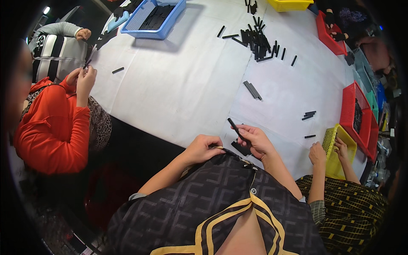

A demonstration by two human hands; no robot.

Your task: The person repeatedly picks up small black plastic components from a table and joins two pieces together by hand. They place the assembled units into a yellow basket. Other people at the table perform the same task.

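My right hand (256, 141) pinches a slim black stick (234, 127), held tilted above the near edge of the white table. Just below it, several black pieces (240, 148) lie in a small cluster, partly hidden by that hand. My left hand (205, 148) is closed, its fingers curled in against the front of my patterned top at the table edge. Whatever those fingers hold, if anything, is hidden. Farther out on the cloth rests a short group of dark sticks (253, 90) lying side by side.
A loose pile of black sticks (257, 40) spreads across the far middle. The blue basket (159, 33) at far left holds black pieces. Red (349, 106) and yellow (335, 142) baskets line the right side. Co-workers sit on both sides, one in an orange-red sleeve (55, 127).
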